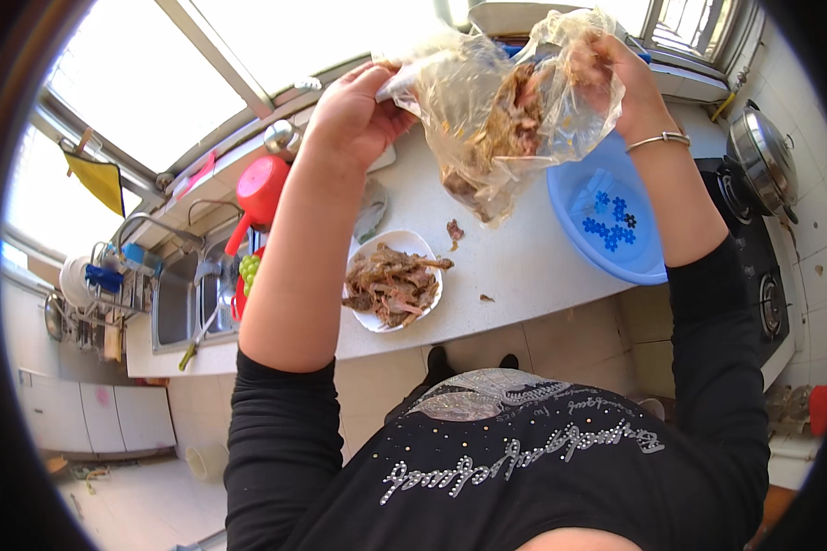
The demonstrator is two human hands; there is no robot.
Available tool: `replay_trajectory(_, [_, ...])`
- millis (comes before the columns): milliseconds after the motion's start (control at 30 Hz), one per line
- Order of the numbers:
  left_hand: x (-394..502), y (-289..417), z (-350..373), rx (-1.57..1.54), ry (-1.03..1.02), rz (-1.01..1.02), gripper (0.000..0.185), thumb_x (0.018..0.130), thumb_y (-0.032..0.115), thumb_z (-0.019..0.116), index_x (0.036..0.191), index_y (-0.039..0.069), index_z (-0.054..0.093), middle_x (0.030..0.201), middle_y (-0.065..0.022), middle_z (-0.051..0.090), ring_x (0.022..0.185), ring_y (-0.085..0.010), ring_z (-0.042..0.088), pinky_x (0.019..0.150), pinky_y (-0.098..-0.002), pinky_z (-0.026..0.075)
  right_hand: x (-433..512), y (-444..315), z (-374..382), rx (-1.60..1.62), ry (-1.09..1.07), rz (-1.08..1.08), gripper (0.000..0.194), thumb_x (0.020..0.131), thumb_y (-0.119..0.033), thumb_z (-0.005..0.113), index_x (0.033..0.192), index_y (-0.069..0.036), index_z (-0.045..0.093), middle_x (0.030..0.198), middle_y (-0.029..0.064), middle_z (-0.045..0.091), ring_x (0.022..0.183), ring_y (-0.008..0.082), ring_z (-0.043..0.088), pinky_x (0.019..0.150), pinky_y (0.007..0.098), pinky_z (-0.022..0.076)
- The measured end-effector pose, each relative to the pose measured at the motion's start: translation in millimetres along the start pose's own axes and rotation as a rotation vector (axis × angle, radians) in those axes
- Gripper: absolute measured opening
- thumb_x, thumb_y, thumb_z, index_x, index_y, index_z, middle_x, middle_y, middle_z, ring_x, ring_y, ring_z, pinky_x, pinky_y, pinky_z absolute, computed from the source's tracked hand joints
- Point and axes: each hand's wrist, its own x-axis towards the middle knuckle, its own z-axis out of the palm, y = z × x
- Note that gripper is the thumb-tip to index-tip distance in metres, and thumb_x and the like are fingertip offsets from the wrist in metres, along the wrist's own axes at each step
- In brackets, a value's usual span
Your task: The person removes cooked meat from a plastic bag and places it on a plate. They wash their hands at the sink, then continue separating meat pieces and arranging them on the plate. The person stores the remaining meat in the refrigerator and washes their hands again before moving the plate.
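Note:
Both my hands hold up a clear plastic bag (468, 110) above the white countertop. Inside the bag lies a chunk of cooked meat (513, 113), brown with pinkish parts. My left hand (365, 113) pinches the bag's left edge between thumb and fingers. At the bag's right side, my right hand (617, 82) grips the plastic, its fingers partly hidden and blurred behind it. Below the bag, a white plate (433, 303) carries a heap of cooked meat pieces with bones (394, 282). A small meat scrap (454, 231) lies on the counter right of the plate.
A blue plastic basin (572, 237) with a flower pattern stands at the right, beside a black gas hob (751, 275) with a lidded steel pot (765, 162). On the left are a red ladle-like dipper (260, 186), green grapes (249, 272), a knife (196, 342) and a steel sink (177, 303).

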Motion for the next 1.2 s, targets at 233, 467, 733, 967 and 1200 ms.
replay_trajectory(233, [-51.6, 25.5, -28.9, 0.044, 0.160, 0.097, 0.028, 0.106, 0.017, 0.048, 0.125, 0.001, 0.061, 0.115, -0.0136, 0.068, 0.105, -0.0275, 0.068, 0.094, -0.0471, 0.057, 19.4, 17.4, 45.2, 0.156, 0.070, 0.051, 0.028, 0.103, -0.021, 0.049, 0.078, -0.010, 0.056, 0.059, 0.0000, 0.049, 0.054, 0.0147, 0.050, 0.058, 0.0301, 0.0479])
replay_trajectory(467, [-108.3, 88.2, -144.6, -0.099, -0.311, 0.315, 0.030, 0.105, 0.018, 0.051, 0.125, -0.002, 0.060, 0.114, -0.0123, 0.068, 0.101, -0.0238, 0.066, 0.089, -0.0436, 0.057, 5.8, 12.5, 160.6, 0.179, -0.318, 0.037, 0.023, 0.097, -0.019, 0.051, 0.079, -0.008, 0.058, 0.061, 0.0016, 0.051, 0.057, 0.0176, 0.052, 0.063, 0.0324, 0.0495])
replay_trajectory(733, [-292.5, 147.7, -221.5, -0.151, -0.105, 0.351, 0.030, 0.099, 0.019, 0.061, 0.120, -0.003, 0.061, 0.110, -0.0136, 0.068, 0.093, -0.0261, 0.068, 0.083, -0.0437, 0.059, -20.3, 89.0, 326.0, 0.147, -0.396, 0.060, 0.020, 0.096, -0.022, 0.058, 0.086, -0.006, 0.061, 0.068, 0.0032, 0.056, 0.063, 0.0172, 0.056, 0.067, 0.0314, 0.0531])
replay_trajectory(967, [-450.4, 174.7, -377.8, -0.018, 0.301, 0.438, 0.033, 0.099, 0.020, 0.060, 0.121, -0.005, 0.063, 0.099, -0.0111, 0.069, 0.083, -0.0214, 0.067, 0.075, -0.0362, 0.059, -66.0, 229.2, 548.2, 0.220, -0.485, 0.311, 0.013, 0.093, -0.013, 0.057, 0.096, 0.000, 0.058, 0.063, -0.0007, 0.046, 0.058, 0.0132, 0.049, 0.079, 0.0389, 0.0581])
replay_trajectory(1200, [-567.5, 174.1, -526.9, 0.071, 0.677, 0.333, 0.011, 0.091, 0.002, 0.060, 0.091, 0.004, 0.071, 0.087, -0.0048, 0.072, 0.075, -0.0139, 0.069, 0.067, -0.0302, 0.059, -87.4, 419.2, 754.1, 0.101, -0.498, 0.659, 0.006, 0.089, -0.003, 0.052, 0.089, -0.002, 0.058, 0.068, 0.0060, 0.056, 0.053, 0.0183, 0.051, 0.069, 0.0410, 0.0571])
